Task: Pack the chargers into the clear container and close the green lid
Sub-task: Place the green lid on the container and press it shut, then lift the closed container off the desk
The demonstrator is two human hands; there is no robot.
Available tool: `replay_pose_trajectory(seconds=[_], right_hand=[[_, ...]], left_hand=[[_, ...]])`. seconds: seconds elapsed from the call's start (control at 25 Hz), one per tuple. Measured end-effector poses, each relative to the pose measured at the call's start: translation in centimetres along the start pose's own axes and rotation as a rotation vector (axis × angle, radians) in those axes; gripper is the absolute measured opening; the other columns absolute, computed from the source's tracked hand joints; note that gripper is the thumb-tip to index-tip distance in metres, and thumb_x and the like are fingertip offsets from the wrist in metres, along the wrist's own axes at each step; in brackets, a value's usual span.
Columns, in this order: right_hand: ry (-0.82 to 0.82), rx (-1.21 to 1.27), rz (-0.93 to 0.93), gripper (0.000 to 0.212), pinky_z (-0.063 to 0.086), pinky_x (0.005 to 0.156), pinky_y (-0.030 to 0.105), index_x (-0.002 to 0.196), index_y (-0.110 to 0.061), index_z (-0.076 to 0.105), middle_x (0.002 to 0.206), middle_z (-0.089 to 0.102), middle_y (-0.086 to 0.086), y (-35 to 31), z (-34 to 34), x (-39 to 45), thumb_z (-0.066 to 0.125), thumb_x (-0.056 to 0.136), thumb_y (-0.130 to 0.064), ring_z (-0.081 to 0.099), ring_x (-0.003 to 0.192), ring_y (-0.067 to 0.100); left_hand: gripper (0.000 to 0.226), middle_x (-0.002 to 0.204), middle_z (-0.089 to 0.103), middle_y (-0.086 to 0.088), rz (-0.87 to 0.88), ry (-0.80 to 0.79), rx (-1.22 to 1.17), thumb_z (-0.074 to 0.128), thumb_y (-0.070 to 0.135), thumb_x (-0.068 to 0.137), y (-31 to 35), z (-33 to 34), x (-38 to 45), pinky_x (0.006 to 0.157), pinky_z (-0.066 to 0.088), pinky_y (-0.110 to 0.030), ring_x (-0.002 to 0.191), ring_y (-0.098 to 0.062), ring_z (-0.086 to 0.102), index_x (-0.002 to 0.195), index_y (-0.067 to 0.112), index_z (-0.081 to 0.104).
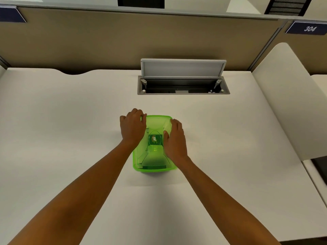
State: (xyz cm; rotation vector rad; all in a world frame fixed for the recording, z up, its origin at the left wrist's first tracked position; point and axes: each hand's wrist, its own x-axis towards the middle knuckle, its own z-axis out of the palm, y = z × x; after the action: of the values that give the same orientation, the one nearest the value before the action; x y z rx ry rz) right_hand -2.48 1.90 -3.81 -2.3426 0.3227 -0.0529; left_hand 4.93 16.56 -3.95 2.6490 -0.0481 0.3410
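Pale table point(70, 138) below an open cable hatch point(183, 84). Nearer than the hatch, green lid point(154, 156) seated on container. Left hand point(132, 127) curled over lid's far corner, right hand point(175, 138) flat, grip open. Closing step; next, press edges down.

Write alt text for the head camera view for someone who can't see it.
Two bare hands press on a green lid covering a container on a white desk: the left hand at its far left corner, the right hand along its right edge. Behind, a desk cable hatch stands open.
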Motion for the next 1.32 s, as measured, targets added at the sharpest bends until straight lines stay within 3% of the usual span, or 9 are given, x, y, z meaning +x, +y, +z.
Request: replay_pose_trajectory(seconds=[0.12, 0.2, 0.44, 0.68, 0.92, 1.04, 1.12, 1.2, 1.32], right_hand=[[-0.098, -0.036, -0.029, 0.075, 0.023, 0.12, 0.037, 0.155, -0.013, 0.013, 0.165, 0.006, 0.0, 0.5, 0.6, -2.4, 0.045, 0.096, -0.049, 0.013, 0.151, 0.02], [-0.068, -0.054, -0.058, 0.082, 0.023, 0.12, 0.035, 0.156, -0.016, 0.008, 0.166, 0.001, -0.003, 0.8, 0.9, -3.0, 0.042, 0.094, -0.058, 0.007, 0.152, 0.017], [-0.031, 0.015, -0.073, 0.094, 0.037, 0.111, 0.036, 0.154, -0.027, 0.012, 0.165, 0.002, -0.01, 0.4, 0.6, -3.3, 0.051, 0.081, -0.071, 0.011, 0.151, 0.012], [-0.068, 0.005, -0.112, 0.103, 0.036, 0.115, 0.04, 0.154, -0.029, 0.012, 0.165, 0.002, -0.008, 0.8, 0.4, -3.1, 0.056, 0.073, -0.075, 0.016, 0.15, 0.014], [-0.082, 0.142, -0.096, 0.073, 0.034, 0.116, 0.038, 0.152, -0.025, 0.025, 0.164, 0.011, -0.01, 1.8, -0.1, -2.7, 0.053, 0.09, -0.054, 0.024, 0.147, 0.012], [0.023, 0.164, -0.094, 0.057, 0.038, 0.108, 0.03, 0.143, -0.019, 0.039, 0.156, 0.029, -0.006, 2.4, -0.8, -2.8, 0.052, 0.094, -0.045, 0.036, 0.139, 0.012], [0.135, 0.247, -0.072, 0.045, 0.043, 0.105, 0.031, 0.133, -0.016, 0.048, 0.141, 0.042, -0.002, 3.3, -1.5, -2.7, 0.055, 0.094, -0.037, 0.044, 0.129, 0.014], [0.231, 0.337, 0.009, 0.034, 0.049, 0.094, 0.037, 0.124, -0.017, 0.053, 0.126, 0.046, -0.003, 4.3, -2.3, -2.7, 0.058, 0.093, -0.03, 0.051, 0.116, 0.016], [0.265, 0.399, 0.151, 0.029, 0.049, 0.084, 0.036, 0.121, -0.015, 0.054, 0.125, 0.049, 0.002, 5.5, -3.7, -2.7, 0.058, 0.094, -0.025, 0.052, 0.108, 0.018]], left_hand=[[0.031, 0.112, 0.073, -0.002, -0.025, -0.047, -0.046, 0.048, 0.034, 0.098, -0.3, -0.5, -1.1, 0.094, 0.038, -0.042, 0.096, -0.026, 0.069, 0.11, 0.014, 0.069], [0.034, 0.127, 0.068, 0.0, -0.043, -0.085, -0.17, 0.05, 0.035, 0.097, -0.9, -0.6, -2.3, 0.104, 0.04, -0.042, 0.109, -0.024, 0.067, 0.123, 0.018, 0.064], [0.041, 0.143, 0.056, 0.004, -0.107, -0.136, -0.432, 0.049, 0.038, 0.097, -1.8, 0.1, -3.0, 0.115, 0.037, -0.043, 0.133, -0.017, 0.052, 0.135, 0.025, 0.057], [0.046, 0.148, 0.05, 0.004, -0.031, -0.237, -0.201, 0.042, 0.048, 0.098, -2.9, 0.1, -2.2, 0.117, 0.026, -0.049, 0.146, -0.016, 0.033, 0.14, 0.032, 0.051], [0.052, 0.147, 0.051, -0.002, -0.044, -0.274, -0.11, 0.045, 0.052, 0.096, -1.4, -1.2, -2.4, 0.106, 0.038, -0.043, 0.137, -0.022, 0.046, 0.14, 0.023, 0.05], [0.047, 0.112, 0.068, -0.009, -0.051, -0.283, -0.017, 0.047, 0.056, 0.093, -0.9, -1.8, -1.4, 0.084, 0.045, -0.041, 0.102, -0.032, 0.064, 0.118, 0.016, 0.052], [0.046, 0.092, 0.063, -0.009, -0.213, -0.316, -0.128, 0.056, 0.058, 0.088, -0.9, -2.2, -0.8, 0.074, 0.045, -0.038, 0.086, -0.032, 0.061, 0.103, 0.014, 0.051], [0.043, 0.09, 0.063, -0.007, -0.402, -0.301, -0.311, 0.068, 0.054, 0.081, -1.5, -2.4, -0.3, 0.074, 0.048, -0.037, 0.087, -0.03, 0.062, 0.091, 0.014, 0.056], [0.038, 0.085, 0.066, -0.008, -0.577, -0.259, -0.521, 0.08, 0.046, 0.072, -3.1, -3.1, -0.4, 0.077, 0.059, -0.042, 0.078, -0.028, 0.065, 0.08, 0.013, 0.064]])
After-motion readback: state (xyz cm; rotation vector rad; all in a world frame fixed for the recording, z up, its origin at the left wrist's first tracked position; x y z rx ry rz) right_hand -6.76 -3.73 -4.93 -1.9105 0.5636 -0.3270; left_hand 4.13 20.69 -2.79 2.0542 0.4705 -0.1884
